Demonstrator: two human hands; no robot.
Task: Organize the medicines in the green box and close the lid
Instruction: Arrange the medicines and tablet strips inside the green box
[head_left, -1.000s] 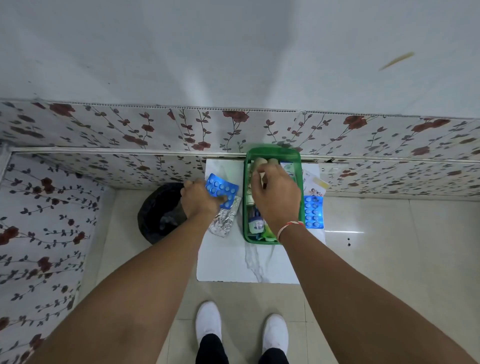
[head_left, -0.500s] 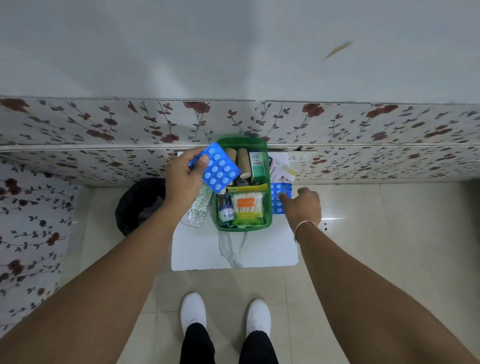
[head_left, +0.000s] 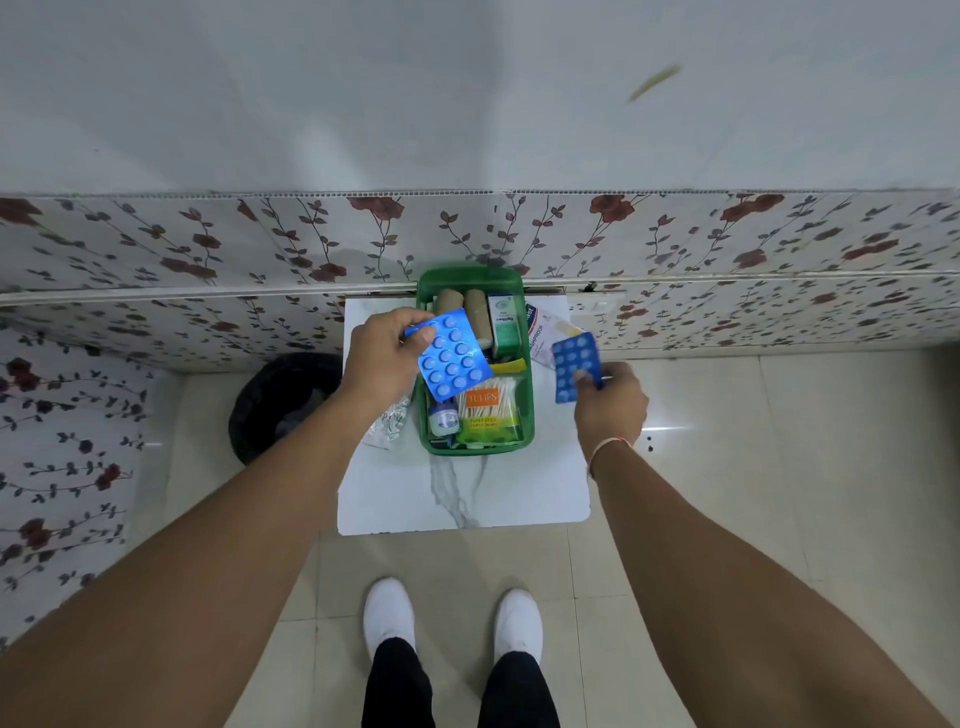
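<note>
The green box (head_left: 525, 439) stands open on a small white marble-patterned table (head_left: 467, 493), its lid (head_left: 467, 278) tipped back against the wall. Inside lie two brown rolls (head_left: 467, 312), a green-and-white carton (head_left: 504, 325), a cotton-bud pack (head_left: 488, 410) and a small bottle (head_left: 443, 418). My left hand (head_left: 382, 358) holds a blue blister pack (head_left: 451, 358) over the box's left side. Just right of the box, my right hand (head_left: 610, 402) grips a second blue blister pack (head_left: 574, 371), lifted off the table.
A silver foil strip (head_left: 387, 428) lies on the table left of the box. A white plaster packet (head_left: 545, 332) lies at the back right. A black bin (head_left: 280, 405) stands on the floor to the left. A flower-patterned wall runs behind.
My left hand lifted its blue blister pack from the table to above the box. My right hand left the box, reached right and picked up the second blue pack.
</note>
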